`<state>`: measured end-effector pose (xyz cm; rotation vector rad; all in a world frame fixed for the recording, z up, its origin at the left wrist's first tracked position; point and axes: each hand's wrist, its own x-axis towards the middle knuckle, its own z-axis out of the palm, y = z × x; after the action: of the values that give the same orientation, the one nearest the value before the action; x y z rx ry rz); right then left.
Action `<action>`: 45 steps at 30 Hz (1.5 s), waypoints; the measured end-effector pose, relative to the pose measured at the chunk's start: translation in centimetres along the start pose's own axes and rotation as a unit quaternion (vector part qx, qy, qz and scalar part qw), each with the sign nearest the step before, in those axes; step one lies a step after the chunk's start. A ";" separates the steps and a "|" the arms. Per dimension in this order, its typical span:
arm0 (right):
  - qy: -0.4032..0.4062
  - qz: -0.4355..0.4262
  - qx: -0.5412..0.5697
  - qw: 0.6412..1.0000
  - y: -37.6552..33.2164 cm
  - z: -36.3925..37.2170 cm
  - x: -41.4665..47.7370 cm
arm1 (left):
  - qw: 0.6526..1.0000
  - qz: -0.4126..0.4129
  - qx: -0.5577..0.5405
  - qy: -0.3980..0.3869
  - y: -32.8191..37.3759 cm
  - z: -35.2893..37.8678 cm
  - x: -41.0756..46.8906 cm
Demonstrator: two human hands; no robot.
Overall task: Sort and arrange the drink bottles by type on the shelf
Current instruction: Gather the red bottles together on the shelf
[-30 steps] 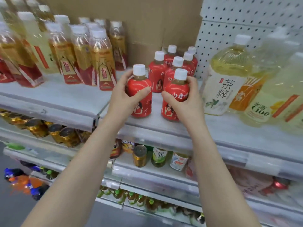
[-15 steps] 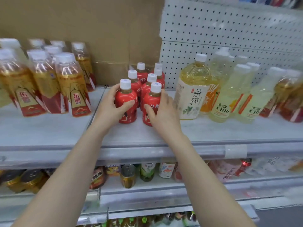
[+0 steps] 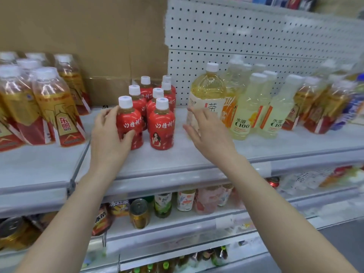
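- Left hand [image 3: 110,134]: fingers curled round the front-left red bottle [image 3: 130,123], thumb across the label, the other fingers on its left side. The bottle stands upright on the shelf [image 3: 177,160].
- Right hand [image 3: 208,134]: fingers spread and nearly straight, holding nothing. It hovers just in front of the large tea bottle [image 3: 206,89]; contact with the label cannot be told.
- Front-right red bottle [image 3: 161,129]: upright, just beside the gripped one and free of both hands.
- Red bottle group [image 3: 138,104]: 7 white caps in 2 rows running toward the back of the shelf, 3 at left and 4 at right.
- Gold-and-red bottles [image 3: 57,109]: a cluster on the left shelf section, apart from the red group.
- Pale C100 bottles [image 3: 243,115]: to the right of the large tea bottle, with an orange-labelled bottle [image 3: 228,113] between.
- Background: cardboard [image 3: 78,26] behind the left section, white pegboard [image 3: 236,36] behind the right.
- Lower shelf [image 3: 177,231]: a gold can [image 3: 139,213] and small bottles, partly blurred.
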<state>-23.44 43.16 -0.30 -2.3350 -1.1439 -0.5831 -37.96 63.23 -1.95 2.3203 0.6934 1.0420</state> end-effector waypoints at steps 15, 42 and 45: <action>0.157 0.045 -0.038 0.986 28.0 -10.9 -8.2 | 0.972 0.138 -0.186 -0.043 22.9 16.3 -6.8; 0.013 0.240 0.418 0.876 45.4 -18.3 -4.5 | 0.939 -0.055 -0.229 -0.250 39.1 38.1 0.9; 0.044 0.235 0.430 0.870 45.5 -18.1 -4.8 | 0.924 -0.047 -0.240 -0.294 39.0 37.6 0.6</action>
<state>7.77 5.20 1.21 -1.6614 -0.5558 0.0288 1.15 25.84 0.63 1.9780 0.2640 0.3646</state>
